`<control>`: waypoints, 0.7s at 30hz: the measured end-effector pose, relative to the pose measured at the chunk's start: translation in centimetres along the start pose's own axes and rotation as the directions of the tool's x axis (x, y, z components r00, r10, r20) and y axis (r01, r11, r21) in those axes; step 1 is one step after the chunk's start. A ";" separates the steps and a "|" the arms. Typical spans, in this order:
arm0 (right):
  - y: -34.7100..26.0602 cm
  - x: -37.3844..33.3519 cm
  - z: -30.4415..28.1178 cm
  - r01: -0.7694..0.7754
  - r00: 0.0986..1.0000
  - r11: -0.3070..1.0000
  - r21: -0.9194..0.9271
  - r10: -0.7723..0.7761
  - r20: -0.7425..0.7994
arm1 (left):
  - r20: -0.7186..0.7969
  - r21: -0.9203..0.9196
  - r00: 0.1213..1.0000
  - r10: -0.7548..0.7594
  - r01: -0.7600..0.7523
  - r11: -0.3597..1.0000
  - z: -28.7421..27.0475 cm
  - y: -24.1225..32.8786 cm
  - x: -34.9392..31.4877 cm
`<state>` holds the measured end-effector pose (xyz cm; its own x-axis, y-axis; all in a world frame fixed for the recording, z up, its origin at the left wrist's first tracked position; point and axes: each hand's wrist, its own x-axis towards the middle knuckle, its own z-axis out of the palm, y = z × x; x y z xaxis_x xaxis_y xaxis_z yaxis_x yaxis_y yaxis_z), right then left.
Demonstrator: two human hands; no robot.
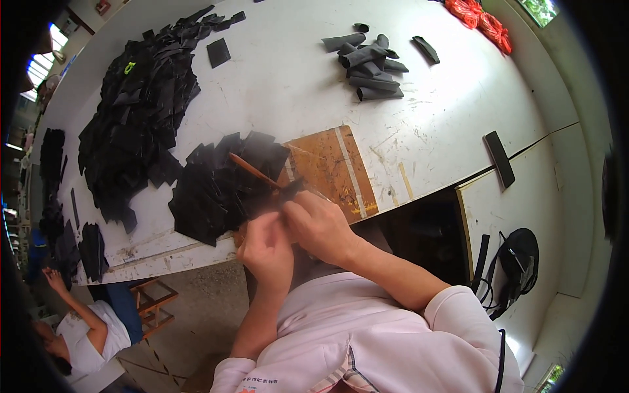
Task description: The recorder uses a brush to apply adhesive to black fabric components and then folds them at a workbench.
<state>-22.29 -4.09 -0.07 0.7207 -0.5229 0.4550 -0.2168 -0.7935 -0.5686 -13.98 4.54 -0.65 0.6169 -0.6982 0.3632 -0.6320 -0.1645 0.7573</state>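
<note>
Close together at the table's front edge are my two hands. My right hand (322,226) is closed at the fingertips, with a small dark piece of black material (292,188) and the lower end of a thin brown stick (254,169) at them. The stick slants up and left over a heap of flat black pieces (213,196). My left hand (267,243) almost touches the right one, its fingers curled in; what they hold is hidden and slightly blurred. Under and beyond the hands lies a worn brown board (321,160) with pale strips across it.
A large pile of black pieces (141,105) covers the table's left side. Rolled black tubes (373,65) lie at the far middle, red plastic bags (481,23) at the back right. A dark bar (500,159) rests near the right edge. Another person (95,327) sits at lower left.
</note>
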 end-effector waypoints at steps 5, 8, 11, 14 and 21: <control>0.5 0.4 0.5 -0.099 0.993 0.992 0.077 0.104 -0.059 | 0.285 -0.756 0.803 -0.523 0.524 0.392 -0.9 0.2 1.6; 0.5 0.6 0.1 -0.137 0.984 0.964 0.228 0.158 -0.077 | 0.433 -0.790 0.783 -0.447 0.568 0.229 -1.7 -0.2 2.2; 0.6 0.8 -0.5 -0.223 0.968 0.857 0.464 0.251 0.002 | 0.538 -0.794 0.761 -0.363 0.602 0.085 -2.3 0.7 2.7; 0.4 1.0 -1.3 -0.482 0.861 0.468 0.741 0.409 0.302 | 0.576 -0.748 0.715 -0.396 0.657 0.097 -2.5 0.6 2.8; 0.6 0.2 -0.4 -0.629 0.618 -0.483 0.608 0.163 0.769 | 0.029 -0.457 0.936 -0.350 0.324 0.828 -0.2 -0.7 1.8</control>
<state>-22.52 -4.73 -0.06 0.9164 -0.2135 -0.3387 0.0518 0.9021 -0.4285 -12.30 3.53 -0.37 0.7851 -0.6166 0.0588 -0.1094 -0.0445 0.9930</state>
